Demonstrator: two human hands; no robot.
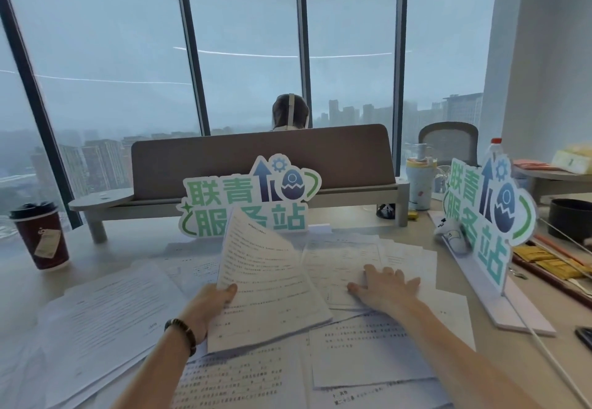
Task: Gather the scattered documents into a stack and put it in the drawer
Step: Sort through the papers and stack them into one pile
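**Papers half gathered on the worktop**

A thin stack of printed documents [266, 280] is lifted off the worktop [128, 245] and tilted up, its top edge curling toward the standing sign behind it. The left hand [211, 304] grips the stack's left edge, thumb on the printed face and the fingers curled round behind the sheets. A dark beaded bracelet [182, 333] sits on that wrist.

Just beside the stack, the right hand [389, 288] lies flat, fingers straight and spread wide, pressing on loose sheets [346, 258] that overlap one another. More scattered pages [105, 319] cover the worktop to the left, right and near edge, several lying askew.

Beyond the papers stands a green-and-blue cut-out sign [250, 197], and a second one like it [487, 216] stands at the right on a white base. A dark red paper cup [43, 235] with a black lid stands well apart at the left. A pale tumbler [421, 181] stands near the grey desk divider [262, 158], behind which a person's head [291, 115] shows against the windows.
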